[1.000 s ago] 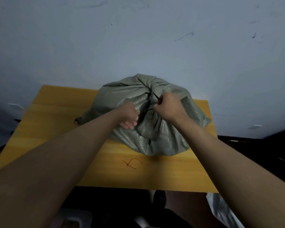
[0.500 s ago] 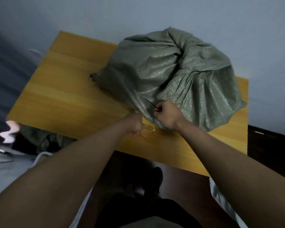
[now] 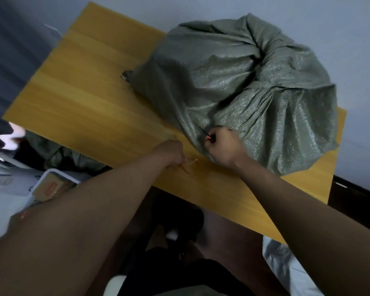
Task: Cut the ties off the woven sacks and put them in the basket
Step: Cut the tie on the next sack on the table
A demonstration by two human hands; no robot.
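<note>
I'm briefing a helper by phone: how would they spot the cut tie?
Start at the yellow wooden table bearing a big grey-green woven sack. At its near edge, the left hand pinches a thin pale tie: the only light, stringy thing there.

Tool in right hand [image 3: 223,147] mostly hidden inside the grip; only thin dark tip and red spot showing. Left hand [image 3: 171,153] fingertips blurred. Tabletop [image 3: 83,97] far corner cut off at top edge.
</note>
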